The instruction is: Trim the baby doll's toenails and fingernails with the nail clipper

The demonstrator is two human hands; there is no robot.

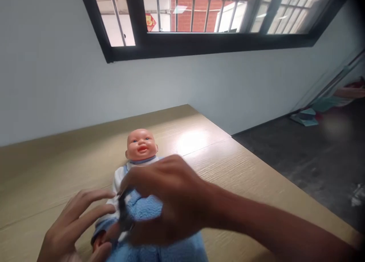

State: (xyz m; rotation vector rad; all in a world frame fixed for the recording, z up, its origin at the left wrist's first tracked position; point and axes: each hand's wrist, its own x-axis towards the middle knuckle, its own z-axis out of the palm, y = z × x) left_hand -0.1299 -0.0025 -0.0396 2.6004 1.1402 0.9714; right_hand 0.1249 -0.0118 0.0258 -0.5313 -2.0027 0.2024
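A baby doll with a bald head lies face up on the table. It wears a white top and light blue fuzzy overalls. At the lower left, my left hand grips the doll's sleeved arm near its cuff, fingers along the sleeve and thumb by the small doll hand. My right hand reaches across the doll's body from the right. Between its thumb and forefinger is a small dark curved thing with a shiny part, next to the doll's sleeve; motion blur hides its exact kind. My right hand covers much of the doll's chest.
The light wooden table meets a white wall at the back, and its right edge slants down to the lower right. A dark-framed barred window is above. On the dark floor at right lie a light blue dustpan-like object and crumpled plastic.
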